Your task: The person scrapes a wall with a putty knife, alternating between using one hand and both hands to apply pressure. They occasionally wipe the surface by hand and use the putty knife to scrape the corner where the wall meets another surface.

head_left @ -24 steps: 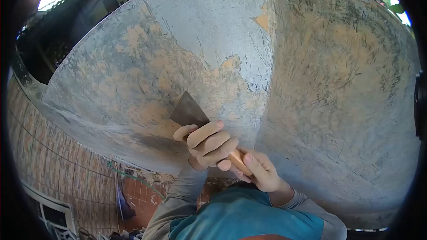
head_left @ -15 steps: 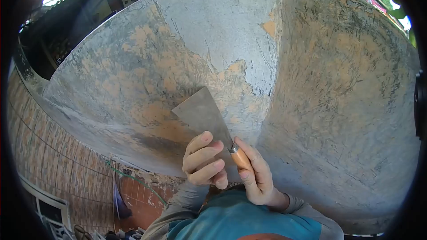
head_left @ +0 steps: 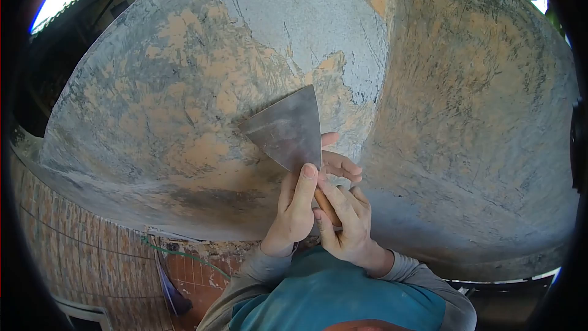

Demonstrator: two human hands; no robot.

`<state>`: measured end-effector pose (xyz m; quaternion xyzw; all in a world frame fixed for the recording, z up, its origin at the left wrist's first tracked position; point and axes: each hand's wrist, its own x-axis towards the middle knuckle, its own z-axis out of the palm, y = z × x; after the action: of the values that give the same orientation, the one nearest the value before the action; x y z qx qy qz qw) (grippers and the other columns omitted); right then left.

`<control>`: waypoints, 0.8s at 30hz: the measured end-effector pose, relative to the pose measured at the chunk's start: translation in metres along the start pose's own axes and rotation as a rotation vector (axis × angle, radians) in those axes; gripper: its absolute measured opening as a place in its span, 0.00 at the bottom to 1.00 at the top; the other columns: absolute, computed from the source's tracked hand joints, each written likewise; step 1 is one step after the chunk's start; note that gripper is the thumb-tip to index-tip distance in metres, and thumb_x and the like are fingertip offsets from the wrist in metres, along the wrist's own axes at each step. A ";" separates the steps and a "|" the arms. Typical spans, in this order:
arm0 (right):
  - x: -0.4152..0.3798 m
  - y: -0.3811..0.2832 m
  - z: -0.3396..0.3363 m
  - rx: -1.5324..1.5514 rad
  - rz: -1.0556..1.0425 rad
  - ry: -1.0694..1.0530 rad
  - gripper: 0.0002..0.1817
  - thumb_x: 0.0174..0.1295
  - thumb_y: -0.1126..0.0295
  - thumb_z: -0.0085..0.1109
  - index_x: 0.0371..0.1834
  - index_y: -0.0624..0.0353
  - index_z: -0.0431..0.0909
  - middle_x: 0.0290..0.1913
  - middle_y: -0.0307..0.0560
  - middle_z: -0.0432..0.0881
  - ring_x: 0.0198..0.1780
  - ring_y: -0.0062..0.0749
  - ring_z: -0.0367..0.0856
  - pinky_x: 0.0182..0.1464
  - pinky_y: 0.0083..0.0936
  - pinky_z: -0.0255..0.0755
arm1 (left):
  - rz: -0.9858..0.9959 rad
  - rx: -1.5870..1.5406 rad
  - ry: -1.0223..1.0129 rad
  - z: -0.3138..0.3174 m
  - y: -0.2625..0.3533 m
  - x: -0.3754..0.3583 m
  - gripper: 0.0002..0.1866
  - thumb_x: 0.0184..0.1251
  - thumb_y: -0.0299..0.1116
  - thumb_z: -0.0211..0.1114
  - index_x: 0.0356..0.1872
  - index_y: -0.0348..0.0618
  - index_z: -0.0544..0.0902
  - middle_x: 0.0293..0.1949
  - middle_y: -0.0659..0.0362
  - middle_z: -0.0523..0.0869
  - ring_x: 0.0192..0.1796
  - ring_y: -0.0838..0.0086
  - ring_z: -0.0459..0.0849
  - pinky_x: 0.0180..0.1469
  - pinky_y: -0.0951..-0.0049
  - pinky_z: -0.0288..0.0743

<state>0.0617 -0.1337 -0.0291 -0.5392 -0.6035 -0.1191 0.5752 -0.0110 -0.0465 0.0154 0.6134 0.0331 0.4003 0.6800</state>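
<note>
A wide metal scraper (head_left: 288, 129) with a wooden handle is held up in front of the peeling wall, its blade pointing up and to the left. My right hand (head_left: 350, 224) is closed round the wooden handle. At the lower part of the blade, my left hand (head_left: 297, 208) has its thumb against the metal, with its other fingers passing behind the blade and showing on the right side of it. Behind both hands the curved wall (head_left: 202, 104) shows grey paint with orange-brown patches.
Brick-patterned tiling (head_left: 79, 251) runs down the lower left. A green hose (head_left: 184, 254) crosses the reddish floor (head_left: 196, 276) beside a dark blue cloth (head_left: 174, 294). Leaves and a dark roofed structure show beyond the wall's top edge.
The scraper blade has turned to face me more broadly and risen slightly. My left hand has moved from beside the handle onto the blade. The view has tilted down a little.
</note>
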 end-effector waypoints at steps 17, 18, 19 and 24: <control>0.025 -0.022 0.042 0.077 0.113 0.118 0.29 0.59 0.83 0.59 0.68 0.77 0.71 0.61 0.65 0.82 0.60 0.50 0.85 0.58 0.29 0.77 | -0.090 -0.177 -0.148 -0.040 0.023 0.026 0.26 0.86 0.41 0.39 0.55 0.24 0.77 0.27 0.52 0.85 0.26 0.74 0.84 0.31 0.73 0.81; 0.028 -0.026 0.046 0.083 0.107 0.143 0.29 0.60 0.83 0.58 0.68 0.77 0.71 0.60 0.64 0.83 0.60 0.48 0.85 0.58 0.28 0.76 | -0.109 -0.224 -0.149 -0.040 0.026 0.027 0.26 0.86 0.41 0.39 0.55 0.25 0.77 0.27 0.52 0.85 0.26 0.75 0.84 0.30 0.73 0.81; 0.028 -0.029 0.049 0.091 0.108 0.165 0.29 0.60 0.83 0.58 0.68 0.77 0.71 0.58 0.64 0.84 0.59 0.47 0.85 0.58 0.27 0.76 | -0.111 -0.198 -0.145 -0.041 0.026 0.026 0.26 0.86 0.41 0.39 0.55 0.25 0.77 0.27 0.52 0.85 0.25 0.75 0.84 0.30 0.73 0.81; 0.026 -0.029 0.050 0.182 0.180 0.169 0.29 0.61 0.82 0.59 0.69 0.73 0.72 0.57 0.61 0.84 0.54 0.46 0.87 0.57 0.27 0.77 | -0.088 -0.046 -0.193 -0.047 0.024 0.029 0.26 0.86 0.42 0.39 0.55 0.25 0.77 0.27 0.53 0.85 0.26 0.73 0.84 0.29 0.71 0.83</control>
<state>0.0167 -0.0937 -0.0094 -0.5249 -0.5106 -0.0571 0.6786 -0.0289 0.0066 0.0378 0.6313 -0.0148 0.3100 0.7108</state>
